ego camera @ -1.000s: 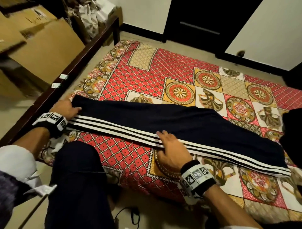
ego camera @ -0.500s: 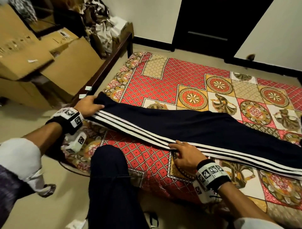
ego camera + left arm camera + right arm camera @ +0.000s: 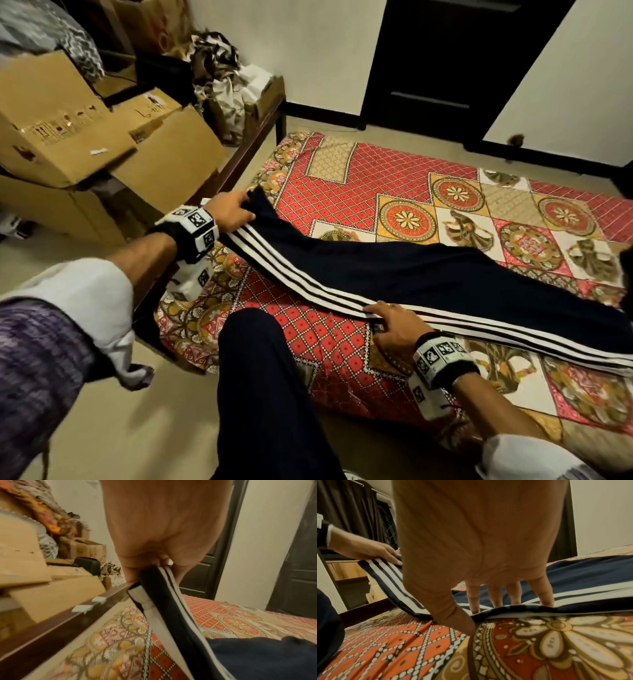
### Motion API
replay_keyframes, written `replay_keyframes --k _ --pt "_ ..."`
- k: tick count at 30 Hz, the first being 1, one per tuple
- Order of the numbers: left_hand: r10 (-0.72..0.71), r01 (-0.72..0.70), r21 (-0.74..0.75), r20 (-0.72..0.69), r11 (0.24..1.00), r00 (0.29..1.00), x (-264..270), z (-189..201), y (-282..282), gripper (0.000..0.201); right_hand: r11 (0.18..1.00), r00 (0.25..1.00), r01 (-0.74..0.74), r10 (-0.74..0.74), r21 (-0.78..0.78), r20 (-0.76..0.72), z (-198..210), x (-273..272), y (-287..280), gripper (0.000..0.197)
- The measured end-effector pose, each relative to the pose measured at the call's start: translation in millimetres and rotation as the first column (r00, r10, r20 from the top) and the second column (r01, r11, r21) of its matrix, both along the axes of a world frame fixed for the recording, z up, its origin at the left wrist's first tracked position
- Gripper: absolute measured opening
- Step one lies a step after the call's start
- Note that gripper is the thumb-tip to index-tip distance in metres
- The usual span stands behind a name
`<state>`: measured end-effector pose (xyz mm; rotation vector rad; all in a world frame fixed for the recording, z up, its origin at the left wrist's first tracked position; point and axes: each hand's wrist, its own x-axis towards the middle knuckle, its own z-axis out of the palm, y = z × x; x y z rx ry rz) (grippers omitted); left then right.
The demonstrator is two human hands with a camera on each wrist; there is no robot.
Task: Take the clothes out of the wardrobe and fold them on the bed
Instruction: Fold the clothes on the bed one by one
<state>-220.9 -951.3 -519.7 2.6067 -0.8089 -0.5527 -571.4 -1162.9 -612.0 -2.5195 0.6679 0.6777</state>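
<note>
Navy track pants (image 3: pixel 394 274) lie along the bed (image 3: pixel 342 192); left hand (image 3: pixel 227 210) pinches their raised end; right hand (image 3: pixel 399 329) fingers (image 3: pixel 473 597) straight, pressing the striped edge.

Big brown cardboard boxes (image 3: pixel 68 137) sat in a messy stack next to the dark wooden frame rail (image 3: pixel 246 147). One more brown box (image 3: pixel 171 154) leaned down toward that rail. Two small white paper bits (image 3: pixel 89 603) lay on the dark wood. Behind the boxes there was a crumpled heap of brown and white cloth (image 3: pixel 219 65), and a small black box-shaped thing (image 3: pixel 87 564) sat on top of one box. A dark door (image 3: pixel 452 65) stood in the cream wall (image 3: pixel 315 44) at the far side. The floor (image 3: pixel 113 421) was pale and plain. A thin dark curtain (image 3: pixel 347 507) hung by a window with bars.
</note>
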Motion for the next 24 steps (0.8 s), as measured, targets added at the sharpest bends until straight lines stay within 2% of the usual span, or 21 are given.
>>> replay_keyframes --k 3,5,7,9,11,13,15,17,18,20,22,24 --pt "0.112 -0.120 -0.112 -0.077 0.986 0.991 -4.0 -28.3 7.6 0.028 0.994 0.987 0.111 -0.111 0.007 0.116 -6.9 -1.0 -3.8 0.063" --pt "0.198 -0.241 -0.234 -0.192 0.942 0.961 -8.9 -34.2 6.4 0.018 0.967 0.922 0.247 -0.256 0.069 0.292 -10.1 1.2 -7.1 0.053" --pt "0.257 -0.356 -0.352 -0.299 0.866 0.919 -24.0 -23.9 -2.6 0.011 0.901 0.790 0.353 -0.432 0.253 0.435 -7.5 7.0 -10.3 0.045" --pt "0.240 -0.386 -0.443 -0.350 0.809 0.906 -47.3 -7.1 -20.4 0.027 0.759 0.669 0.352 -0.613 0.547 0.420 5.2 17.3 -9.3 0.039" --pt "0.156 -0.317 -0.517 -0.331 0.795 0.931 -78.1 11.6 -47.8 0.022 0.532 0.589 0.318 -0.760 0.785 0.276 30.7 28.3 -9.5 0.040" --pt "0.039 -0.200 -0.563 -0.285 0.802 0.958 -112.5 24.8 -83.1 0.009 0.314 0.543 0.270 -0.830 0.910 0.125 60.0 36.9 -13.8 0.050" --pt "-0.117 -0.074 -0.586 -0.281 0.807 0.952 -156.4 26.4 -131.7 0.012 0.153 0.513 0.166 -0.857 0.974 0.048 84.8 32.1 -30.2 0.064" --pt "-0.253 0.053 -0.603 -0.252 0.796 0.934 -203.8 20.0 -172.3 0.017 0.025 0.470 0.080 -0.882 0.996 -0.016 105.3 21.4 -46.8 0.059" --pt "-0.304 0.122 -0.594 -0.216 0.795 0.928 -229.7 15.4 -194.3 0.028 -0.016 0.424 0.068 -0.905 0.998 -0.043 110.3 11.6 -61.0 0.048" --pt "-0.374 0.225 -0.563 -0.163 0.795 0.913 -281.2 12.2 -230.5 0.056 -0.026 0.316 0.139 -0.946 0.990 -0.069 113.4 -16.8 -96.8 0.028" --pt "-0.433 0.244 -0.598 -0.193 0.763 0.881 -323.0 5.3 -259.7 0.058 -0.004 0.230 0.234 -0.972 0.972 -0.059 105.7 -53.9 -135.9 0.014" --pt "-0.492 0.235 -0.647 -0.249 0.726 0.834 -360.4 -6.1 -284.6 0.050 -0.002 0.192 0.314 -0.979 0.949 -0.066 95.5 -96.1 -174.3 0.017"
